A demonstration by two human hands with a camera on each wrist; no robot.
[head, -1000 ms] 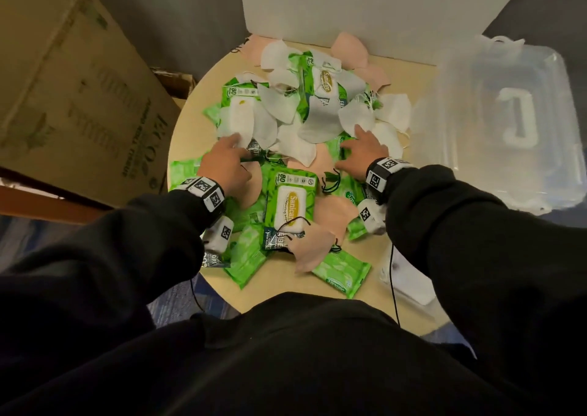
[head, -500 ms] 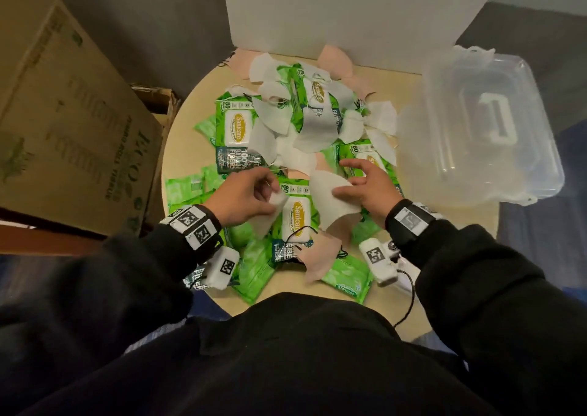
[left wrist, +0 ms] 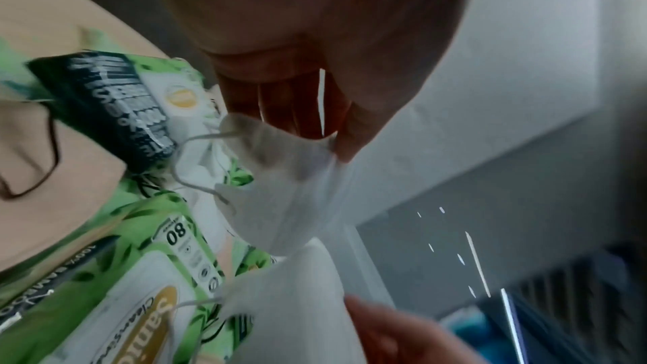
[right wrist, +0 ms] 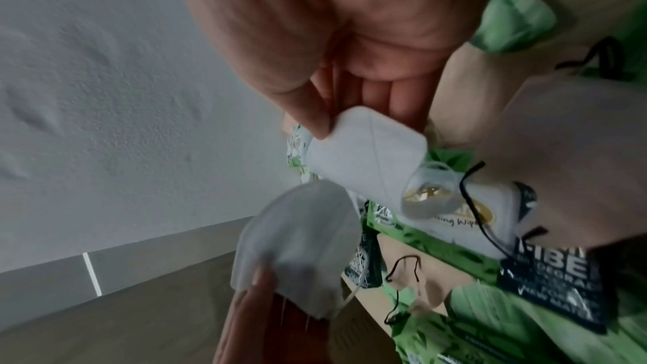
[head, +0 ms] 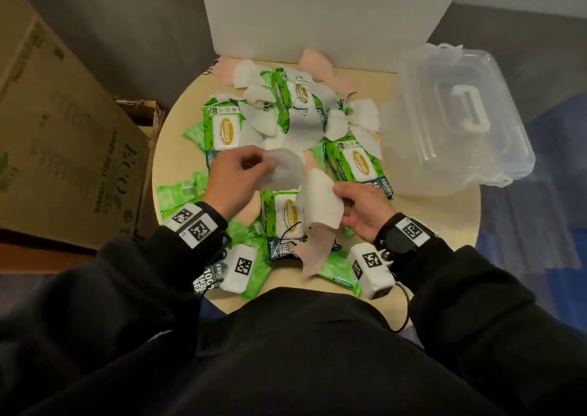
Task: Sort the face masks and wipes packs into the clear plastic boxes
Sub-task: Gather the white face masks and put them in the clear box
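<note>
A pile of white and pink face masks and green wipes packs (head: 228, 129) covers the round table (head: 422, 212). My left hand (head: 235, 174) pinches a white mask (head: 284, 169) lifted above the pile; the left wrist view shows that mask (left wrist: 290, 176) held between thumb and fingers. My right hand (head: 359, 207) pinches another white mask (head: 320, 203) just right of it, the same white mask (right wrist: 364, 157) showing in the right wrist view. A pink mask (head: 313, 250) lies under it. The clear plastic box (head: 457, 120) stands at the table's right, lid on.
A big cardboard carton (head: 63, 136) stands left of the table. A white board (head: 317, 15) rises behind the pile. Small green sachets (head: 178, 193) lie at the table's left edge. Bare tabletop shows in front of the box.
Both hands have lifted a white mask each off the pile and drawn back toward me. The two masks now hang close together above the middle wipes pack.
</note>
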